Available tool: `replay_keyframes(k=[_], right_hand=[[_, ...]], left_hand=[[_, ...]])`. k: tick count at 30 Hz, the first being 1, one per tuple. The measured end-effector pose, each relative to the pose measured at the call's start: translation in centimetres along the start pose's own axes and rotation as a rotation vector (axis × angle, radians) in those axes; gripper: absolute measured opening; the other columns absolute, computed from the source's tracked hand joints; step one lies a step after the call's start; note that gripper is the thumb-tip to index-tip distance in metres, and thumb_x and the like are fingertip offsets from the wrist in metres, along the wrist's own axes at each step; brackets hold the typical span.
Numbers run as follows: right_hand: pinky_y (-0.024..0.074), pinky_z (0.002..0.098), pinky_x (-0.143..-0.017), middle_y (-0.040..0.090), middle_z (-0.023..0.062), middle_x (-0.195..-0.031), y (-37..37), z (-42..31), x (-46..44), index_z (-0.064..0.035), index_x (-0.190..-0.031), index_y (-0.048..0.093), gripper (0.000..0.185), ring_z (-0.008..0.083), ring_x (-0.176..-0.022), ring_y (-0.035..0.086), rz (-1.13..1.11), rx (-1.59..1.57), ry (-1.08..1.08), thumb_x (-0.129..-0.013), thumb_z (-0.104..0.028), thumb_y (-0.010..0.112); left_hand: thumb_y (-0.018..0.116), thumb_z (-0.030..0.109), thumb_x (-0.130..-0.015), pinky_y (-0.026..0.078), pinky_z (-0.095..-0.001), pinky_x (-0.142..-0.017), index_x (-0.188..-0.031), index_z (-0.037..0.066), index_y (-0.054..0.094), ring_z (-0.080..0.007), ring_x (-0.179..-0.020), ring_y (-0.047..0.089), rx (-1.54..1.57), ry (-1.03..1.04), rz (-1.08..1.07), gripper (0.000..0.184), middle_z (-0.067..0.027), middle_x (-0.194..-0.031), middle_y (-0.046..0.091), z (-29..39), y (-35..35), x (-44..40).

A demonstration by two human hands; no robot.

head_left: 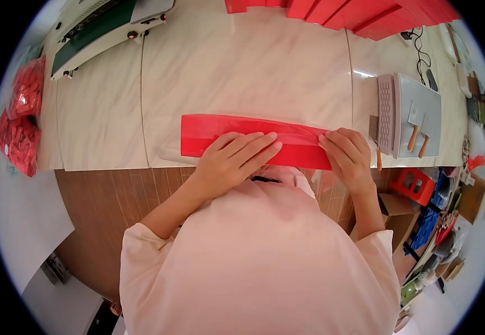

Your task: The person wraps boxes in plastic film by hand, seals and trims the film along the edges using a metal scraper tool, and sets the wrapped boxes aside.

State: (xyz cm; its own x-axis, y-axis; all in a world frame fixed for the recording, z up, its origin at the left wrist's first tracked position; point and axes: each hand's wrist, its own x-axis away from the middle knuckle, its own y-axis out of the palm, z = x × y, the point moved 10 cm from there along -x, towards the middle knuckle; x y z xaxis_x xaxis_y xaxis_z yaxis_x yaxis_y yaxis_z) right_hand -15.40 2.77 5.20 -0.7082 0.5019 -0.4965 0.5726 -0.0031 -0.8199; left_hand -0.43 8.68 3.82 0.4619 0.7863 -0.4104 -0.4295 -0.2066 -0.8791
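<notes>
A long red box (214, 121) lies along the front edge of the table, with clear plastic film (309, 130) around it. The film sticks out past the left end and wrinkles towards the right end. My left hand (237, 159) rests on the middle of the box, fingers stretched out side by side, nothing gripped. At the right end, my right hand (347, 153) has its fingers bent and closed on the film and box edge. Its thumb is mostly hidden.
Red boxes (360, 17) line the table's far side. A green-belted machine (108, 36) stands far left, beside bags of red items (24, 117). To the right, a grey-topped case (421, 100) carries wooden-handled scrapers (413, 137). Shelves (449, 234) hold assorted goods.
</notes>
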Motion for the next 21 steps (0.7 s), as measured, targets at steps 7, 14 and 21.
replay_keyframes(k=[7, 14, 21], right_hand=[[0.0541, 0.0358, -0.069, 0.064, 0.0089, -0.092, -0.5, -1.1, 0.4, 0.0038, -0.091, 0.068, 0.028, 0.025, -0.084, 0.063, 0.049, -0.009, -0.066, -0.063, -0.001, 0.072], [0.055, 0.0372, -0.073, 0.064, 0.0102, -0.095, 0.2, -1.8, 0.9, 0.0035, -0.096, 0.069, 0.03, 0.0267, -0.088, 0.063, -0.102, -0.032, -0.135, -0.067, -0.005, 0.073], [0.0497, 0.0366, -0.08, 0.065, 0.0118, -0.096, -3.3, -1.3, 5.4, -0.0012, -0.094, 0.068, 0.017, 0.0282, -0.087, 0.063, 0.146, 0.027, 0.152, -0.078, -0.004, 0.067]], left_hand=[[0.06, 0.014, -0.085, 0.045, -0.0359, -0.097, -0.125, 0.012, 0.063, -0.0166, -0.121, 0.057, -0.025, -0.068, 0.023, 0.041, -0.0017, -0.13, 0.061, 0.2, -0.2, 0.2], [0.069, 0.027, -0.079, 0.041, -0.0378, -0.105, -0.124, 0.009, 0.063, -0.019, -0.125, 0.055, -0.086, -0.092, -0.045, 0.048, -0.0034, -0.132, 0.061, 0.3, 0.7, 0.7], [0.068, 0.027, -0.083, 0.045, -0.0348, -0.102, -0.121, 0.009, 0.066, -0.0189, -0.121, 0.058, -0.106, -0.07, -0.006, 0.042, -0.0045, -0.128, 0.064, 0.1, 0.6, 0.4]])
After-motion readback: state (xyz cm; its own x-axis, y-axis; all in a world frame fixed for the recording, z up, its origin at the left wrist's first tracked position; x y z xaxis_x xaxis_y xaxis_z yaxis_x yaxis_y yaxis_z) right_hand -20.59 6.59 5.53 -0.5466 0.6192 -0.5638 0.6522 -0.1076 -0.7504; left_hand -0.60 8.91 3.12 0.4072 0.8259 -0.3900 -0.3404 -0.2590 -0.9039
